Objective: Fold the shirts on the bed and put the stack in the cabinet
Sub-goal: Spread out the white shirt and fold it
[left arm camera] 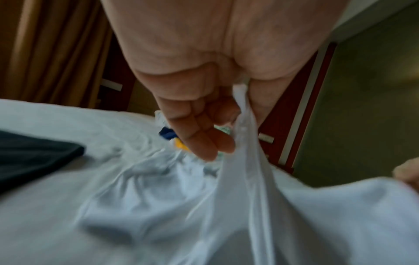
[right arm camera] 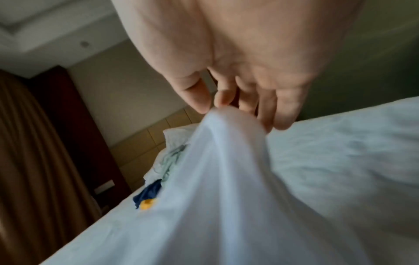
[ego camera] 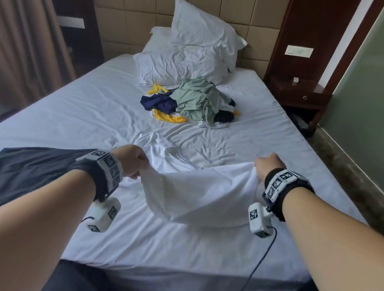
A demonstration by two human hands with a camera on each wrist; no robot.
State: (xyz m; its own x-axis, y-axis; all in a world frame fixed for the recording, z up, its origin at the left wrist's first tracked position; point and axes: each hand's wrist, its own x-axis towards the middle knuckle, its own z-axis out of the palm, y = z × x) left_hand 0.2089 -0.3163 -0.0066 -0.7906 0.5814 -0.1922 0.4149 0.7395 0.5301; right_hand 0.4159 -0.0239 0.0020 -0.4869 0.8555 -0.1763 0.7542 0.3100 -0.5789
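**Both hands lifting a white shirt over the bed**

Across the lower middle of the head view, you hold a white shirt [ego camera: 195,189] stretched between your two hands above the bed [ego camera: 82,113]. Your left hand [ego camera: 132,162], left of centre, has its fingers [left arm camera: 204,136] curled tight around a bunched edge of the cloth. Your right hand [ego camera: 267,166], right of centre, pinches another edge between thumb and fingertips [right arm camera: 204,100] (the other fingers hang loosely beside the fabric). The shirt sags between the two grips, and its far part lies crumpled on the sheet.

At the left edge of the frame, a dark shirt [ego camera: 20,173] lies spread flat on the bed, partly under your left forearm. Toward the upper middle sits a pile of shirts [ego camera: 191,102] in pale green, navy, yellow and white, unfolded, well apart from your hands. Just behind the pile, white pillows [ego camera: 192,52] lean against the headboard. A wooden nightstand [ego camera: 302,93] stands at the upper right.
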